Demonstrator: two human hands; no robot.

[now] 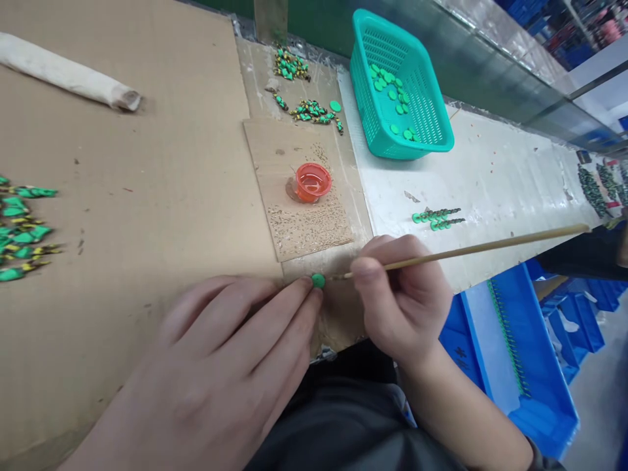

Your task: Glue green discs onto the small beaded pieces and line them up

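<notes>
A small green disc (318,280) is at the fingertips of my left hand (230,353), close to the table's near edge. My left fingers lie close together, the foremost ones gripping the disc; the thumb is hidden. My right hand (405,294) pinches a thin wooden stick (485,248) between thumb and fingers. The stick's narrow tip points left and comes close to the disc; whether they touch I cannot tell. Beyond both hands, a small red cup (313,182) with clear liquid stands on a speckled cardboard piece (314,229).
A teal basket (366,118) holds several green discs. Green, black and yellow pieces lie in piles (292,63) at the back and at far left (22,229). Small green stacks (436,216) sit right of the cup. A pale roll (63,72) lies upper left; blue trays (544,373) stand lower right.
</notes>
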